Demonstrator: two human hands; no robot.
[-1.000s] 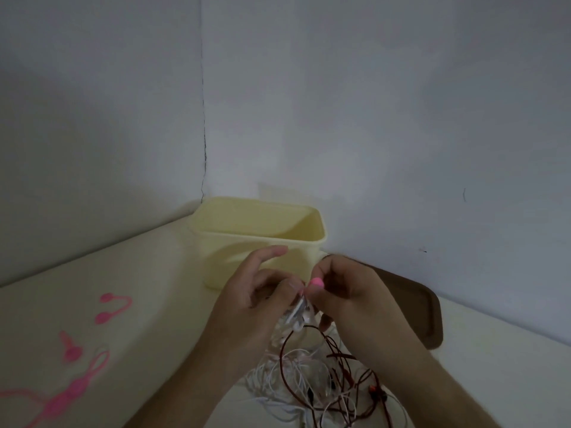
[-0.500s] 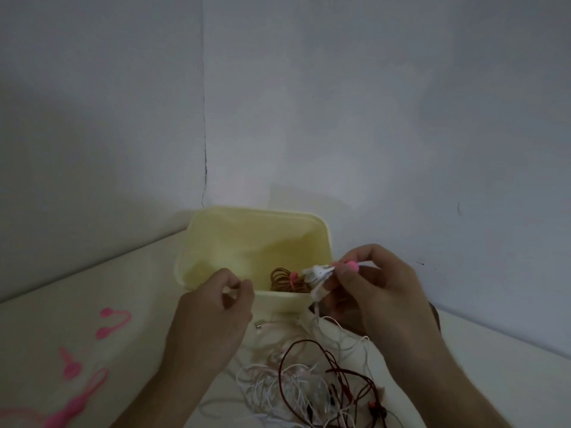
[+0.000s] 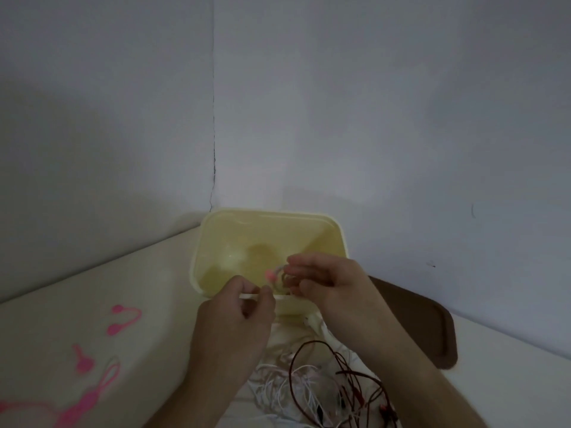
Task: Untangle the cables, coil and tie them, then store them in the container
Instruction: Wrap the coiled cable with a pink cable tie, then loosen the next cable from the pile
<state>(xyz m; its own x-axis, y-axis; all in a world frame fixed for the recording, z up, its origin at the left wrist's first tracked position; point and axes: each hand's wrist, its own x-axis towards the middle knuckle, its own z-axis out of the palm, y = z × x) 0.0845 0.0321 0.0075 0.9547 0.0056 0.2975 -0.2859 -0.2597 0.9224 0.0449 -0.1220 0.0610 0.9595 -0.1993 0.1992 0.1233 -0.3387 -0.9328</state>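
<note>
Grey walls meet behind a cream table [image 3: 92, 304] where the right hand [image 3: 333, 282] pinches a tied white cable coil [image 3: 282, 276] over the yellow container [image 3: 268, 223], the left hand [image 3: 241, 313] gripping its near rim; best lowered gently inside, clear of the tangled cables [image 3: 309, 384] at lower centre.

The box [image 3: 268, 242] at the back is pale yellow. The ties [image 3: 92, 366] on the left are bright pink. The near wires [image 3: 309, 387] are white and dark red. The lid [image 3: 426, 322] on the right is brown.
</note>
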